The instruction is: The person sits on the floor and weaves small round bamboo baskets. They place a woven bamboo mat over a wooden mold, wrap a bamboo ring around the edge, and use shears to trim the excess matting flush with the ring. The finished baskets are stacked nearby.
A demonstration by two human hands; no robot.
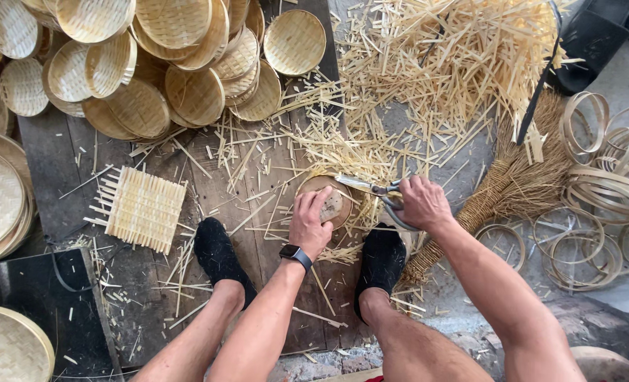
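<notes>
My left hand (313,216) presses flat on the round woven bamboo tray (326,201), which lies on the floor boards between my feet. My right hand (419,203), closed around scissors (374,189), sits just right of it; the blades point left across the tray's far rim.

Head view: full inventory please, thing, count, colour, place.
Round woven bamboo trays: a large pile, count unclear, pale tan, top left.
Flat square woven bamboo mat: one, pale yellow, on the dark boards left of the feet.
Bamboo strip offcuts: a heap, straw yellow, top centre and right.
Thin bamboo hoops: many, tan, right edge.
Straw broom: one, brown, right of the right hand.
Round basket with wooden block: one, tan, centre, under the left hand.
Metal shears: one, grey, in the right grip.
Black socks: two, on the feet.
Left hand: pressing the block, dark watch on the wrist.
Right hand: closed on the shears.
</notes>
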